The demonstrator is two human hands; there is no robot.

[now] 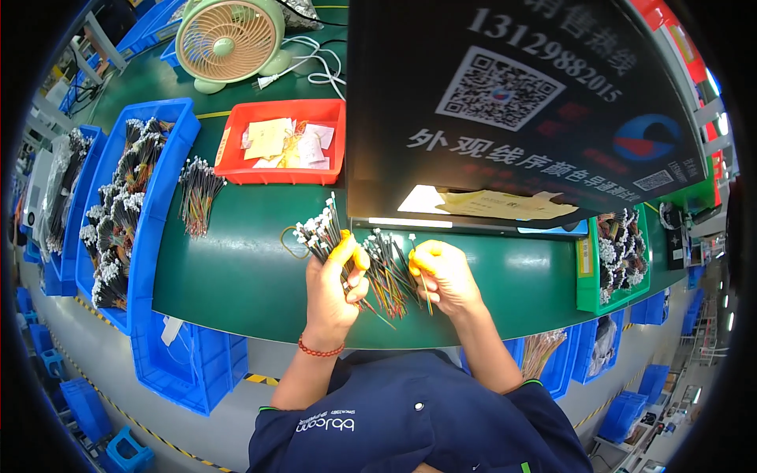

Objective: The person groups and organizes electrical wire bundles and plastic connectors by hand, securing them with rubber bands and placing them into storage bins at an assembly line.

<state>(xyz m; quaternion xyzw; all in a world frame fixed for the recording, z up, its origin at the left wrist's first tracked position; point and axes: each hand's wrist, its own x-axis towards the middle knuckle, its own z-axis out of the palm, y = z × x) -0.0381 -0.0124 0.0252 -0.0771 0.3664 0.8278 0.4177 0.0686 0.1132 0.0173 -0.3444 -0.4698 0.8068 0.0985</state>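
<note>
My left hand (333, 293), with yellow finger cots and a red bead bracelet, is closed around a bunch of thin cables with white connectors (317, 230). Yellow cots also cover fingertips of my right hand (448, 276), which pinches a single connector cable (412, 239); its white plug points up and its wire ends hang below the fingers. Between the hands, a loose pile of similar cables (385, 272) lies on the green table (244, 276). Part of that pile is hidden behind my left hand.
A large black machine (505, 110) overhangs the table. Cables fill a blue bin (185, 146) at left and a green bin (583, 293) at right. Another cable bundle (201, 197) lies beside a red tray (339, 150) of papers. A fan (229, 43) stands at the back.
</note>
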